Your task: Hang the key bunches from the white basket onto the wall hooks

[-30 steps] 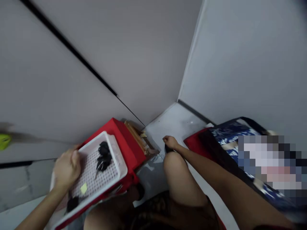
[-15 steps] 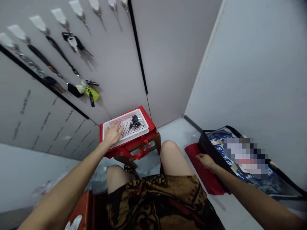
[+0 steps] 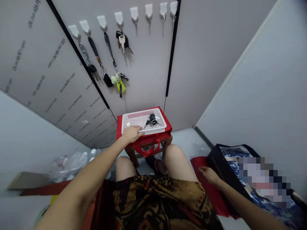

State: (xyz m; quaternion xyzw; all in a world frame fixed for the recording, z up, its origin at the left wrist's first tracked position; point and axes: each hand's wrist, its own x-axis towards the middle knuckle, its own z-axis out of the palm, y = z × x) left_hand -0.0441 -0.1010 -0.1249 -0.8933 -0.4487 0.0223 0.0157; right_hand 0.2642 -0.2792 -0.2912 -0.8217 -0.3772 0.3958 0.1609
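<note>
My left hand point(image 3: 131, 134) rests on the front rim of a white perforated tray point(image 3: 139, 120), fingers curled over the edge. The tray sits on a red cloth over a small wooden stool point(image 3: 148, 145) in front of my knees. A bunch of black keys point(image 3: 152, 118) lies at the tray's right side, and a small yellow piece point(image 3: 128, 124) lies at its left. My right hand point(image 3: 208, 174) lies low at my right, fingers partly bent, on a red bag point(image 3: 208, 188) beside a dark patterned bag point(image 3: 240, 172). Nothing shows in its fingers.
A row of white wall hooks point(image 3: 134, 14) carries several key bunches, one with a yellow-green tag point(image 3: 120, 85). A black strip point(image 3: 170, 51) runs down the grey wall. Clear plastic bags point(image 3: 68, 164) and a cardboard piece point(image 3: 26, 180) lie on the floor at left.
The view has lifted, so the hooks and keys on the wall now show fully. My left hand slid from inside the tray to its front rim. My right hand stays by the red bag.
</note>
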